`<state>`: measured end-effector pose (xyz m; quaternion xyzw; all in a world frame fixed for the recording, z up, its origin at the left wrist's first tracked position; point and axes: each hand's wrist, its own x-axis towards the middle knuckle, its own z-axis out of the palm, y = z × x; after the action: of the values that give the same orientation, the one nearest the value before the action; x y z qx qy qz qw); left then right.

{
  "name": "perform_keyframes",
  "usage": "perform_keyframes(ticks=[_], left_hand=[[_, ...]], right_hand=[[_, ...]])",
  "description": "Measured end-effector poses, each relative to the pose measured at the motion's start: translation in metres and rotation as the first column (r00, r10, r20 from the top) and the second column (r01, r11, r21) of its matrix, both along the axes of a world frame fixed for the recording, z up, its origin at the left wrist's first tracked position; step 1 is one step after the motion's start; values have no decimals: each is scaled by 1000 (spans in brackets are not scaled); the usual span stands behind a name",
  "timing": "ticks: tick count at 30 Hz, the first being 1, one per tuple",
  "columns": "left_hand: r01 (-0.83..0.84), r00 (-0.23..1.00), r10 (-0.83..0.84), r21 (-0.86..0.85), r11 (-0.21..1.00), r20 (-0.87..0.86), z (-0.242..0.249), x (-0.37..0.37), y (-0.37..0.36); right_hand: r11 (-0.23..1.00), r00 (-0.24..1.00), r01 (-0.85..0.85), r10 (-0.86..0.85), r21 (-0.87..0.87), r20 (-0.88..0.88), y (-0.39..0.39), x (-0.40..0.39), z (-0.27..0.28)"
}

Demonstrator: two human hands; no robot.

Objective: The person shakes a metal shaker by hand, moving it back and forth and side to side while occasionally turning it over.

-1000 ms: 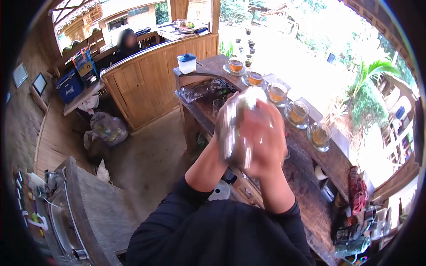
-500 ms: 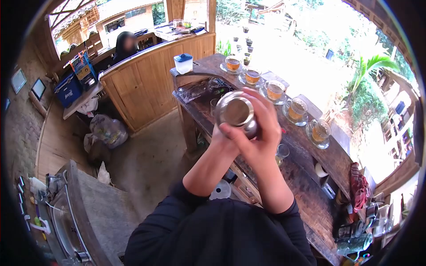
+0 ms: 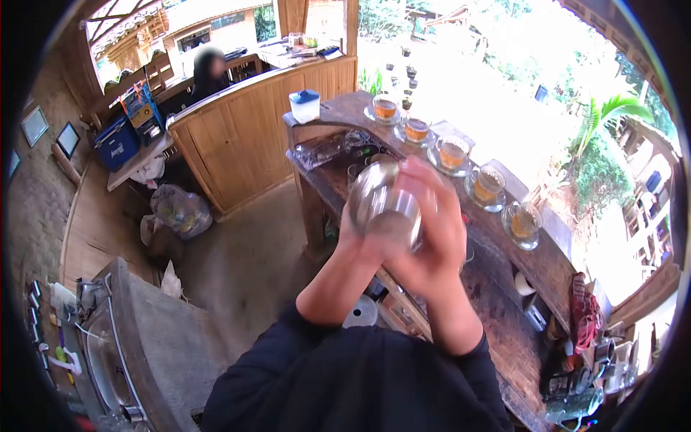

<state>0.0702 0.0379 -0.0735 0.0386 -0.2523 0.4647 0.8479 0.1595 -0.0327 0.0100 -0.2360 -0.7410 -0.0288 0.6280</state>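
A shiny metal container (image 3: 380, 198) is held between my hands above the wooden counter, blurred by motion. My left hand (image 3: 358, 234) wraps its lower left side, mostly hidden behind it. My right hand (image 3: 437, 230) grips its right side, with the fingers over the top. Beyond the hands, several glass cups of amber drink on saucers stand in a row on the raised shelf, from the far cup (image 3: 384, 109) to the near cup (image 3: 523, 222).
A blue-lidded tub (image 3: 304, 106) stands at the shelf's far end. A red cloth (image 3: 585, 309) hangs at the right. A person (image 3: 209, 72) is behind the wooden partition (image 3: 252, 129). A grey counter (image 3: 162, 338) is at the lower left, with a plastic bag (image 3: 180, 211) beyond.
The metal container has tilted in my hands, and its round end now faces lower. My right hand has shifted slightly to the right. The view has moved slightly.
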Motion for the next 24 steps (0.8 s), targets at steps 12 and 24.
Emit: perform_keyframes(ticks=[12, 24], left_hand=[[-124, 935, 91, -73, 990, -343, 22, 2, -3], [-205, 975, 221, 385, 900, 4, 25, 2, -36]], right_hand=[[996, 992, 73, -68, 42, -107, 2, 0, 3], [997, 993, 75, -73, 24, -89, 21, -5, -17]])
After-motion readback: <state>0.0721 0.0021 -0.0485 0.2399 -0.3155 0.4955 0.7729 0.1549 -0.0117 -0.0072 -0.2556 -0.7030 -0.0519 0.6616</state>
